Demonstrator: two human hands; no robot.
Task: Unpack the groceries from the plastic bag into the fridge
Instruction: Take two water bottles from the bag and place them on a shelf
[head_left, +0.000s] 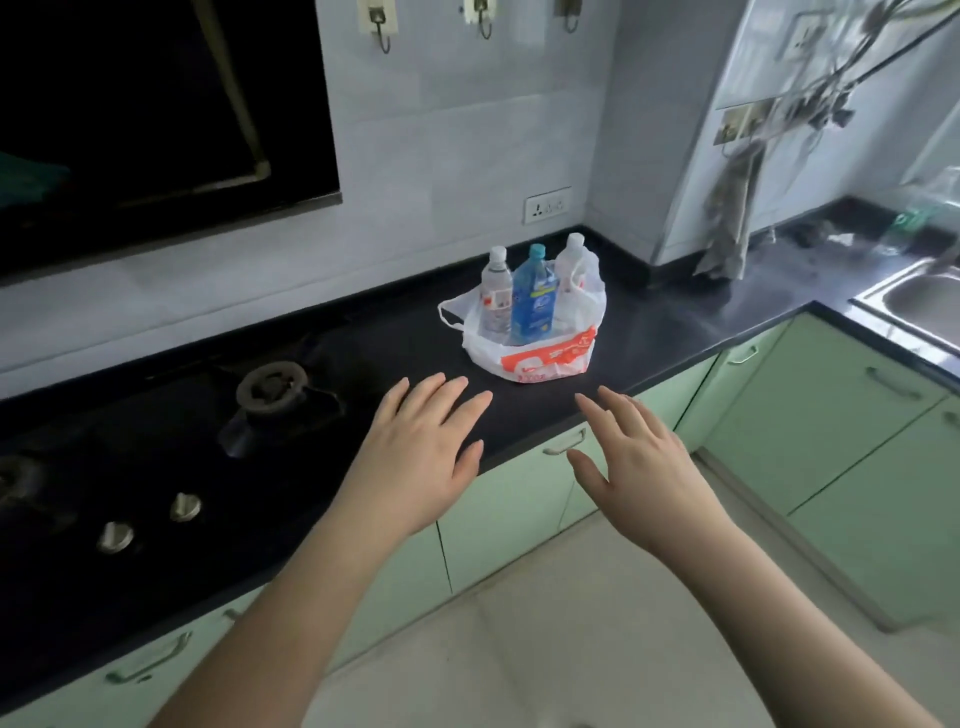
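Note:
A white and orange plastic bag (540, 358) sits on the black counter (675, 332), open at the top. Three bottles stand upright in it: a clear one (494, 291) on the left, a blue one (534, 299) in the middle, a clear one (574, 260) at the back right. My left hand (426, 447) hovers over the counter's front edge, fingers spread, empty, a little short of the bag. My right hand (639, 462) is held out below and to the right of the bag, fingers apart, empty. No fridge is in view.
A black gas hob (156, 441) with a burner (272, 387) and knobs lies left of the bag. Pale green cabinets (519, 499) run below the counter. A steel sink (919, 296) is at the right. A cloth (732, 218) hangs in the corner.

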